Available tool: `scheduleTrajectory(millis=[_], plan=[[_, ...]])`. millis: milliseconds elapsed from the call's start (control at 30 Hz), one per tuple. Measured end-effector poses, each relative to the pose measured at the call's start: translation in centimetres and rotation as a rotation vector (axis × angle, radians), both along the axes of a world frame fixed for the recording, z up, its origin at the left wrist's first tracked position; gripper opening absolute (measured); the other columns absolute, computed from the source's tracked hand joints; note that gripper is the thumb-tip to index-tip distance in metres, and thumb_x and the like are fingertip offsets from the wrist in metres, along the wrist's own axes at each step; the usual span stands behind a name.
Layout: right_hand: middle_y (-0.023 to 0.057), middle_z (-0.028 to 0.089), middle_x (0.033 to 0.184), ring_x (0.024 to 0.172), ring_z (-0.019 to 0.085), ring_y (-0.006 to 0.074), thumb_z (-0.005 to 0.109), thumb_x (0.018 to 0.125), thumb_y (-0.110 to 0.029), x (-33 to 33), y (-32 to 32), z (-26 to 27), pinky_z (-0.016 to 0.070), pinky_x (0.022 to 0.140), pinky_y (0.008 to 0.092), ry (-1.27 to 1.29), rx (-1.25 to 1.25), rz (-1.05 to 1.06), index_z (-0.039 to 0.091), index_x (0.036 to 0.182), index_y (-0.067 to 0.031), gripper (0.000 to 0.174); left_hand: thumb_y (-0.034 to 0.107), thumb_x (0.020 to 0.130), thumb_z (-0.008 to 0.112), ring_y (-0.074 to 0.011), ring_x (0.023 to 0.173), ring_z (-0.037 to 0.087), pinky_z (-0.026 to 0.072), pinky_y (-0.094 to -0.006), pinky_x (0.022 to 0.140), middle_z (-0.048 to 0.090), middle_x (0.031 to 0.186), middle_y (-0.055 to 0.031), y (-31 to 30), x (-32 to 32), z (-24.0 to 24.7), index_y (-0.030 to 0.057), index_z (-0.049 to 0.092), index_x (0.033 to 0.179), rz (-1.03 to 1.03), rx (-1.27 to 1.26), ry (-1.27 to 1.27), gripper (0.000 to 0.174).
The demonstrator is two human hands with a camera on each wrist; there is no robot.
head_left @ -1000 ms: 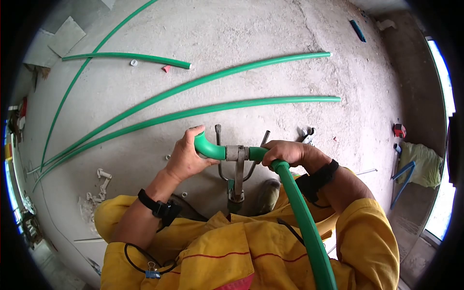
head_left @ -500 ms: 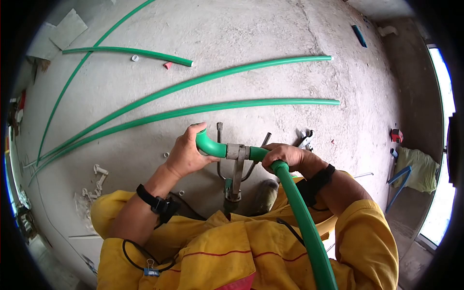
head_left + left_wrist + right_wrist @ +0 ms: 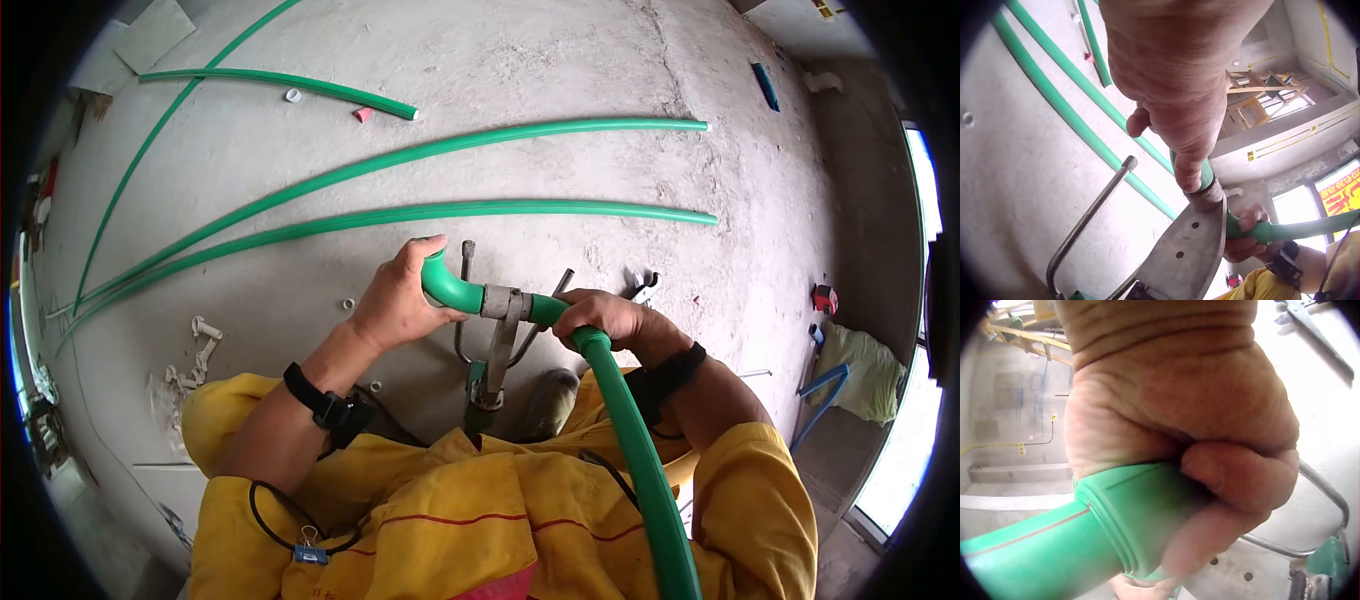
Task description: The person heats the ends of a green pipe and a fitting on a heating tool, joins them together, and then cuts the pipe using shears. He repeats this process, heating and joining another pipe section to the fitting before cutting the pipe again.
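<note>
A green elbow fitting (image 3: 455, 288) is gripped by my left hand (image 3: 393, 296), thumb at its upturned mouth and fingers behind the bend. Its other end meets a grey metal sleeve (image 3: 499, 301) on the upright plate of a pipe-welding heater (image 3: 497, 362). On the sleeve's opposite side is a second green elbow (image 3: 1141, 519), with my right hand (image 3: 606, 318) curled round it. A long green pipe (image 3: 645, 460) runs from that elbow down past my right side. In the left wrist view, the heater's flat plate (image 3: 1175, 256) shows two holes.
Bent metal stand legs (image 3: 466, 262) rise beside the heater. Several long green pipes (image 3: 460, 210) lie on the concrete floor ahead. A pipe cutter (image 3: 645, 287) is to the right, with a red tape measure (image 3: 824, 298) farther off. White fittings (image 3: 203, 345) lie at left.
The head view has shifted a little, so the floor things and hands sit slightly differently in it. Both hands keep their grip, with the elbows still against the heater's sleeve.
</note>
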State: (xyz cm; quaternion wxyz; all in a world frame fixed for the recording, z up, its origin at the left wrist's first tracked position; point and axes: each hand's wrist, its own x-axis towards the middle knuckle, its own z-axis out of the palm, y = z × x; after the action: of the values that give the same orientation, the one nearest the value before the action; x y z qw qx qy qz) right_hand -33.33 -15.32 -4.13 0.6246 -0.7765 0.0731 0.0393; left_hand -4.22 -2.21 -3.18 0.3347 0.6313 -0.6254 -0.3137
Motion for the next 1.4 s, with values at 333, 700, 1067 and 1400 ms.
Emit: scheduleTrajectory(millis=[333,700,1067,1400], plan=[[0.0128,0.061,0.085,0.078,0.062,0.0293,0.072,0.066,0.001,-0.2,-0.1,-0.2,0.0507,0.068,0.0362,-0.010,0.061,-0.033,0.067,0.092,-0.0054,0.026,0.026,0.059,0.088,-0.0401,0.094,0.061,0.0503,-0.0430,0.081,0.057,0.108,-0.0235,-0.3,0.2,0.2,0.0041,0.034,0.123,-0.012,0.025,-0.008,0.087],[0.0128,0.061,0.085,0.077,0.061,0.0289,0.073,0.067,-0.003,-0.7,0.1,-1.1,0.0499,0.067,0.0366,-0.023,0.040,-0.028,0.065,0.092,-0.0043,0.025,0.024,0.058,0.088,-0.0422,0.096,0.060,0.0507,-0.0442,0.082,0.057,0.108,-0.0259,-0.9,-0.1,1.0,0.0051,0.032,0.123,-0.021,0.156,0.047,0.088],[0.0144,0.061,0.087,0.076,0.061,0.0296,0.073,0.070,-0.006,-0.5,-0.1,-1.0,0.0494,0.067,0.0373,-0.073,0.003,-0.003,0.064,0.092,-0.0025,0.024,0.025,0.059,0.087,-0.0436,0.097,0.059,0.0502,-0.0447,0.083,0.056,0.110,-0.0271,-0.8,-0.3,0.8,0.0055,0.031,0.123,-0.016,0.150,0.013,0.088],[0.0131,0.062,0.088,0.080,0.063,0.0291,0.072,0.065,0.000,-0.4,0.0,-0.6,0.0517,0.069,0.0364,-0.059,0.004,-0.017,0.066,0.093,-0.0056,0.029,0.025,0.059,0.087,-0.0438,0.098,0.059,0.0501,-0.0444,0.084,0.056,0.110,-0.0279,-0.9,-0.3,0.8,0.0040,0.032,0.123,-0.006,0.147,0.002,0.087]])
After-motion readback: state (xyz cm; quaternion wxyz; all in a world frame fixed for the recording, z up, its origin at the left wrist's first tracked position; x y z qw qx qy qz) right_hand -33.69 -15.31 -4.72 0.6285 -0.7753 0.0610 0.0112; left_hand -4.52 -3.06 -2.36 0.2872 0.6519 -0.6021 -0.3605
